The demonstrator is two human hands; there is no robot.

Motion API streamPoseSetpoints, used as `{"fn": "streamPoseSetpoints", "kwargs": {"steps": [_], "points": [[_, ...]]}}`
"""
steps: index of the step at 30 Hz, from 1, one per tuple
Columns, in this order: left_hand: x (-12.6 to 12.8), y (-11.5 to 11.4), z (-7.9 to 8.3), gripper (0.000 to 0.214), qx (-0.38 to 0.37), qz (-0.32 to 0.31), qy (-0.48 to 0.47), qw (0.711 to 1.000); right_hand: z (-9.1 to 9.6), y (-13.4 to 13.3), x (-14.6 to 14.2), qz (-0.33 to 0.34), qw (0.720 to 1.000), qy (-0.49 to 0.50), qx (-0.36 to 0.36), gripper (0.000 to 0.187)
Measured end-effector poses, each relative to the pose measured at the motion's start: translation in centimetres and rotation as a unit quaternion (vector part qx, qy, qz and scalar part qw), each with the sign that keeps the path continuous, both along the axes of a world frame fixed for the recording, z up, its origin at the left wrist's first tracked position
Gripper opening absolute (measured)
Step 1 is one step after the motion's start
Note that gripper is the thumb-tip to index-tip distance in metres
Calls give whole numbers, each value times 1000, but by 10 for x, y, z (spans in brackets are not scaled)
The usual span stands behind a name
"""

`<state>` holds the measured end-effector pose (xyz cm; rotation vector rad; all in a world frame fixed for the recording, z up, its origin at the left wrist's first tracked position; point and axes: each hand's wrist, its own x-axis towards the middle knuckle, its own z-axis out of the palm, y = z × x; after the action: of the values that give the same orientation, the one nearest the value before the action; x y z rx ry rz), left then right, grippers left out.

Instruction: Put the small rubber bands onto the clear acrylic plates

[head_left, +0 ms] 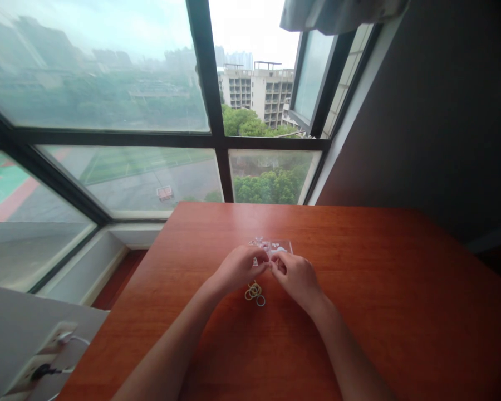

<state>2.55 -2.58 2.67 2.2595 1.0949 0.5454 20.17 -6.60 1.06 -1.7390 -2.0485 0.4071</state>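
My left hand [242, 267] and my right hand [293, 274] meet over the middle of the table, fingertips pinched close together. Whatever is between the fingers is too small to make out. Just behind them lies a clear plastic box [291, 246] with small white pieces [281, 250] in it, partly covered by my hands. A few pale loops [253, 243] sit at its left side. Nearer to me, between my forearms, is a loose cluster of pale yellow rings [254, 289], with a light bluish ring [261, 301] beside it.
The brown wooden table [401, 289] reaches up to large windows with dark frames [221, 142]; one pane [313, 78] stands tilted outward. A dark wall [442, 111] rises on the right. At lower left, plugs [45, 370] sit in wall sockets.
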Motion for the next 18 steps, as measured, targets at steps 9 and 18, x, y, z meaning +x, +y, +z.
{"fn": "streamPoseSetpoints", "kwargs": {"steps": [9,18], "points": [[-19,11,-2,11,71,75,58,993,0,-7,-12,55,997,51,3,15],[-21,11,1,10,84,95,134,983,1,-15,-23,158,984,-8,-83,13]]}}
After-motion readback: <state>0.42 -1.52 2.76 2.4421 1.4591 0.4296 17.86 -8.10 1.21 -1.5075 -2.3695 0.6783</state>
